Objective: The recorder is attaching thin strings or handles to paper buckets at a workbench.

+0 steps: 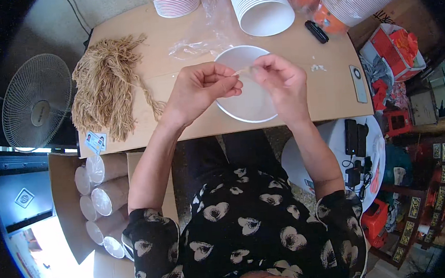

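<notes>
While both hands pinch a thin strand (242,71) over the white bowl (246,104), the left hand (201,89) at 9 o'clock and right hand (280,79) at 3 should probably keep it taut.

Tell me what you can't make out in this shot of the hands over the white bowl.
Head view only:
- The thin pale piece pinched between the left hand and right hand: too small and blurred to identify.
- Bowl: the hands cover part of its rim and inside.
- Cup stacks at the table's far edge: cut off by the frame's top.
- Small white bits on the table: too small to tell.
</notes>
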### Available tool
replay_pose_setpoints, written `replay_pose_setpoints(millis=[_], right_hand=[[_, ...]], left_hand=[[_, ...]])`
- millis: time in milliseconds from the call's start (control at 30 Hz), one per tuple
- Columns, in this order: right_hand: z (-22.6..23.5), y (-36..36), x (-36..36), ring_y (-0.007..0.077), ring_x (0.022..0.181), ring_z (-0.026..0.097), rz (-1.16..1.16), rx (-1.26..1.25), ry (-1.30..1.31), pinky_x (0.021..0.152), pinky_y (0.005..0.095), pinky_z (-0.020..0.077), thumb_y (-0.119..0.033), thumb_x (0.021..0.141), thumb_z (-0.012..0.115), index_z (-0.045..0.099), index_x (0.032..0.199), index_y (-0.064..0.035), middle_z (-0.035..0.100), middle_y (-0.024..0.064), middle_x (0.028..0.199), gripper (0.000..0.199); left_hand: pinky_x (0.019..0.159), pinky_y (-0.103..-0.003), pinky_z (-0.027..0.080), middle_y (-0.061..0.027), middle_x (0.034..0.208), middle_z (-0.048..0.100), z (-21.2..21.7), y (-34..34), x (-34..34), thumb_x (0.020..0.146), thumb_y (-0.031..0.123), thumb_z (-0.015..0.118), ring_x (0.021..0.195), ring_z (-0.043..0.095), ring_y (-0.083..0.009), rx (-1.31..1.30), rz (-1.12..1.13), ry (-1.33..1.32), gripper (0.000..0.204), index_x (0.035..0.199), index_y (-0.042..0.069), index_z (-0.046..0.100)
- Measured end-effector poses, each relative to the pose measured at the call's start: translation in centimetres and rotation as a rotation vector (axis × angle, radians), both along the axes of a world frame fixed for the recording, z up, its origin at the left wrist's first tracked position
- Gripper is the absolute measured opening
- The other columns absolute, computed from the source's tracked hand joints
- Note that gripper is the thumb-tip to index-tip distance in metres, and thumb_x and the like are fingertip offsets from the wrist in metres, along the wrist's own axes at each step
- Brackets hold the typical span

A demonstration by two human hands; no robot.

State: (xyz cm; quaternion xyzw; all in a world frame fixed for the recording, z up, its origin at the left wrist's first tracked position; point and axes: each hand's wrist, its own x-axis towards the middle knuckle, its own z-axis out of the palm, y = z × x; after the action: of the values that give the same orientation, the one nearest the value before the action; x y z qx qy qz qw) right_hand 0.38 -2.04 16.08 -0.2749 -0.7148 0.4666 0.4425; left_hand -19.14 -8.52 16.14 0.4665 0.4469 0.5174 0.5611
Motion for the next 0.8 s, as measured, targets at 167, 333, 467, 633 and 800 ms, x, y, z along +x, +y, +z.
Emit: replay_pose_setpoints(millis=[167,333,467,633,800], right_hand=[[1.2,0.3,-0.1,0.0082,0.085,0.059,-0.026,0.166,-0.072,0.081,0.0238,0.0468,-0.015,0.098,0.058,0.065,0.104,0.0018,0.065,0.0009,0.09,0.019],[1.3,2.1,1.8,0.0057,0.078,0.055,0.347,-0.219,-0.207,0.071,0.0217,0.0435,-0.017,0.097,0.06,0.066,0.101,0.0017,0.063,-0.001,0.085,0.021],[1.6,1.6,1.5,0.003,0.068,0.05,0.163,-0.168,-0.031,0.06,0.0197,0.0382,-0.015,0.095,0.064,0.067,0.096,0.0017,0.061,-0.0016,0.078,0.017],[0.4,1.4,1.4,0.0028,0.068,0.053,0.16,-0.153,0.007,0.059,0.0186,0.04,-0.011,0.092,0.068,0.068,0.095,0.0018,0.063,-0.0012,0.077,0.014],[0.3,1.5,1.6,0.0032,0.07,0.056,0.192,-0.17,-0.019,0.062,0.0184,0.0423,-0.011,0.091,0.069,0.067,0.093,0.0018,0.066,0.0002,0.079,0.013]], left_hand=[[0.084,-0.029,0.059,-0.0148,0.096,0.071,-0.3,-0.1,-0.5,0.095,0.006,0.065,0.089,0.072,-0.0206,0.016,-0.009,-0.065,0.017,0.108,-0.005,0.064],[0.083,-0.027,0.059,-0.0135,0.096,0.071,-0.1,-0.1,-0.6,0.096,0.007,0.064,0.087,0.071,-0.0181,0.051,-0.005,-0.081,0.017,0.107,-0.006,0.064],[0.082,-0.027,0.059,-0.0133,0.095,0.071,0.1,0.1,-0.4,0.096,0.008,0.064,0.087,0.071,-0.018,0.022,-0.012,-0.001,0.017,0.107,-0.006,0.064],[0.08,-0.027,0.059,-0.0139,0.094,0.071,-0.3,0.2,-0.5,0.1,0.017,0.059,0.086,0.072,-0.019,-0.002,0.071,-0.112,0.021,0.107,-0.003,0.063],[0.08,-0.027,0.06,-0.0153,0.099,0.07,-0.6,0.4,-0.5,0.104,0.023,0.053,0.087,0.073,-0.0232,0.029,0.141,-0.175,0.021,0.109,0.004,0.057]])
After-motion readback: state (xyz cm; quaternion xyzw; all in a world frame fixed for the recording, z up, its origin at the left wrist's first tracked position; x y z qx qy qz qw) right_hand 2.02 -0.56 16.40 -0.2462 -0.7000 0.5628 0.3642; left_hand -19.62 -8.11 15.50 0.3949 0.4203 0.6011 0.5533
